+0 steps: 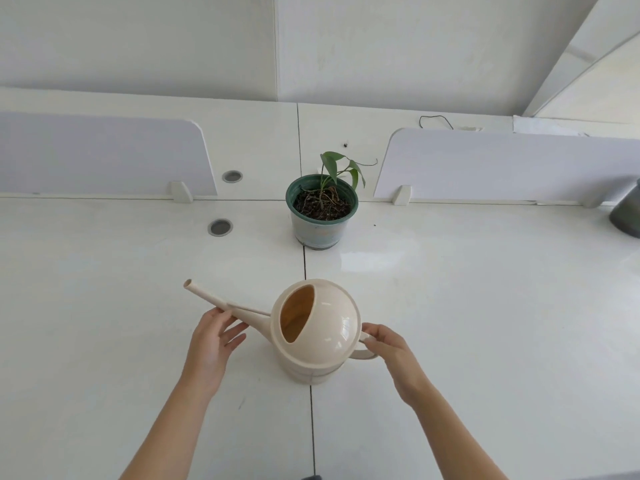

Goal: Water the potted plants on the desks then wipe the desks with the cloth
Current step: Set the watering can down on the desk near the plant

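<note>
A cream plastic watering can (322,336) stands on the white desk (485,306), its long spout pointing up and left. My right hand (388,344) is closed around the can's handle on its right side. My left hand (216,336) touches the spout from below with its fingers spread. Beyond the can, a small green-leaved plant in a green-rimmed pot (322,209) sits on the seam between two desks. No cloth is in view.
Two pale lilac divider panels (104,154) (512,164) stand behind the pot, left and right. Two round grey cable grommets (220,227) lie left of the pot. A dark grey pot (627,216) shows at the right edge. A thin black wire (436,119) lies on the far desk.
</note>
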A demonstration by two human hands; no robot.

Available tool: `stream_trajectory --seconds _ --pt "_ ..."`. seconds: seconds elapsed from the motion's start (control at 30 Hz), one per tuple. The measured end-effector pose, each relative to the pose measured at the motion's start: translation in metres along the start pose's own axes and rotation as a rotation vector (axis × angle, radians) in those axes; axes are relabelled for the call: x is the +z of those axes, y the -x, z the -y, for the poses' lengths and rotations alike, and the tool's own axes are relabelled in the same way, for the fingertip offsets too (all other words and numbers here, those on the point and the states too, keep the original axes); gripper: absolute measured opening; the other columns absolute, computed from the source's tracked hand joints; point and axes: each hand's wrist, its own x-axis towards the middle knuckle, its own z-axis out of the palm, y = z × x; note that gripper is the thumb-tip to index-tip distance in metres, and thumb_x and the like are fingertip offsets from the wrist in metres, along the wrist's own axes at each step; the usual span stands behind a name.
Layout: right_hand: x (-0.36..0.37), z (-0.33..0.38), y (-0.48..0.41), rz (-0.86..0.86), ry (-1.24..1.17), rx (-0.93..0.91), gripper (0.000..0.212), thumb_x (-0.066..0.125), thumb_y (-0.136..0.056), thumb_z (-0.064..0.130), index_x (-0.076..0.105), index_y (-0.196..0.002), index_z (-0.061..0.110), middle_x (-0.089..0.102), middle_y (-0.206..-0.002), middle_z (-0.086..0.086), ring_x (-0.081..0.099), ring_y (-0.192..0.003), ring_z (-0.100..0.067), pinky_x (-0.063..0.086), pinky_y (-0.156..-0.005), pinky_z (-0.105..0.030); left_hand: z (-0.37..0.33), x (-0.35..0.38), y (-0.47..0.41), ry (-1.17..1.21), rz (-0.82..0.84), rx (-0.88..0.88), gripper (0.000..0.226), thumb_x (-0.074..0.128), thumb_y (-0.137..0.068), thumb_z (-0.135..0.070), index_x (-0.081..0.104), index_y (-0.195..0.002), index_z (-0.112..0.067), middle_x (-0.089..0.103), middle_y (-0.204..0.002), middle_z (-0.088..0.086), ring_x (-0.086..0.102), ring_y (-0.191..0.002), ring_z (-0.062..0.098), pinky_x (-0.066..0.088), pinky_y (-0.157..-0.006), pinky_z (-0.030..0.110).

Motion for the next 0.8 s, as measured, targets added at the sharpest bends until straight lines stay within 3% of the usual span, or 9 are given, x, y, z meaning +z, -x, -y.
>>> stream_trajectory --seconds 0.2,0.33,0.4,0.5,0.6,0.7,0.8 --pt "0.020 0.005 -0.018 0.078 0.034 -0.006 0.040 0.051 -0.070 0.028 0.059 -0.101 0.004 0.056 -0.127 -0.006 0.049 -0.119 -0.021 0.039 -0.089 -0.025 -0.008 -0.018 0.002 0.054 -0.102 0.017 0.017 0.041 -0.095 -0.015 0.057 -0.090 -0.015 0.062 -0.096 0.002 0.059 -0.092 0.026 0.045 -0.077 0.032" --pt "0.021 0.006 -0.025 0.108 0.060 -0.005 0.034 0.053 -0.070 0.030 0.061 -0.094 0.008 0.056 -0.126 -0.004 0.049 -0.119 -0.019 0.037 -0.093 -0.028 -0.011 -0.020 0.005 -0.062 -0.146 0.014 0.017 0.042 -0.095 -0.019 0.058 -0.101 -0.014 0.061 -0.102 0.004 0.058 -0.099 0.028 0.044 -0.081 0.037" --pt "0.016 0.011 -0.026 0.105 0.068 -0.020 0.027 0.055 -0.068 0.029 0.062 -0.089 0.013 0.058 -0.119 0.001 0.052 -0.112 -0.013 0.038 -0.089 -0.024 -0.013 -0.019 0.010 -0.177 -0.202 0.028 0.019 0.043 -0.095 -0.020 0.055 -0.108 -0.013 0.059 -0.108 0.008 0.058 -0.099 0.030 0.043 -0.087 0.040" --pt "0.003 0.025 -0.034 0.053 0.062 -0.088 0.025 0.052 -0.067 0.028 0.061 -0.089 0.024 0.060 -0.102 0.006 0.052 -0.101 -0.008 0.039 -0.087 -0.023 -0.021 -0.013 0.019 -0.264 -0.272 0.122 0.016 0.045 -0.093 -0.017 0.057 -0.101 -0.012 0.061 -0.102 0.010 0.058 -0.092 0.028 0.041 -0.086 0.040" --pt "-0.009 0.043 -0.049 0.001 0.035 -0.150 0.028 0.051 -0.067 0.028 0.060 -0.093 0.025 0.059 -0.097 0.008 0.053 -0.094 -0.002 0.040 -0.083 -0.019 -0.039 0.001 0.020 -0.283 -0.241 0.211 0.016 0.044 -0.093 -0.013 0.060 -0.096 -0.011 0.064 -0.092 0.009 0.060 -0.084 0.025 0.044 -0.077 0.032" --pt "-0.015 0.059 -0.072 -0.050 0.023 -0.192 0.030 0.056 -0.077 0.021 0.057 -0.107 0.018 0.059 -0.108 0.004 0.053 -0.099 -0.006 0.040 -0.084 -0.017 -0.058 0.028 -0.002 -0.307 -0.166 0.243 0.016 0.044 -0.093 -0.014 0.059 -0.099 -0.011 0.065 -0.092 0.005 0.061 -0.084 0.019 0.046 -0.074 0.027" --pt "-0.014 0.073 -0.099 -0.111 0.011 -0.202 0.033 0.049 -0.090 0.006 0.052 -0.122 0.011 0.055 -0.121 -0.005 0.049 -0.107 -0.014 0.041 -0.086 -0.023 -0.070 0.062 -0.035 -0.334 -0.086 0.282 0.018 0.045 -0.093 -0.020 0.058 -0.105 -0.015 0.064 -0.096 -0.002 0.059 -0.092 0.016 0.046 -0.079 0.028"
